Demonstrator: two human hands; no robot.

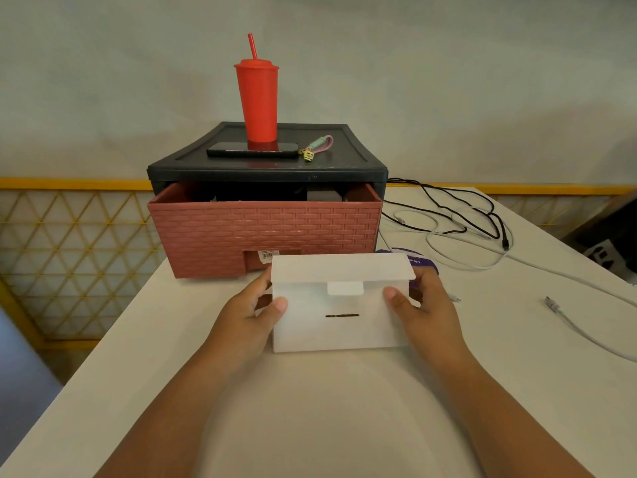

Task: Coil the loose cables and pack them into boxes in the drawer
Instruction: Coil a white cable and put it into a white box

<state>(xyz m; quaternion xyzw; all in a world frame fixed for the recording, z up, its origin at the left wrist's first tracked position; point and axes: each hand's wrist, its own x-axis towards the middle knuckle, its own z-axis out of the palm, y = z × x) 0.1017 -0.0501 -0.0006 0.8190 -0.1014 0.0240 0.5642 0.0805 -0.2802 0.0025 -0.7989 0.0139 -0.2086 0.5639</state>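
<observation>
While both hands grip a white box on the table, the step in hand looks like opening or closing it: its lid flap stands raised, the tab clear of the slot in the front face. The left hand clamps the box's left end, thumb on the front; the right hand clamps the right end the same way. The 2 hands sit apart, 1 at each end.

Loose cables are well off to the right, uncoiled: a black cable and a white cable tangled beside the drawer unit, and another white lead nearer the table edge. The brick-patterned drawer is pulled partly out just behind the box.

Next probably comes freeing 1 hand to fetch a cable and wind it, or pressing the tab into the slot if the box is already full.

Whether the box holds anything cannot be told; its inside is hidden by the front wall. Dark shapes inside the drawer are too dim to name, and a purple item behind the box is mostly covered.
</observation>
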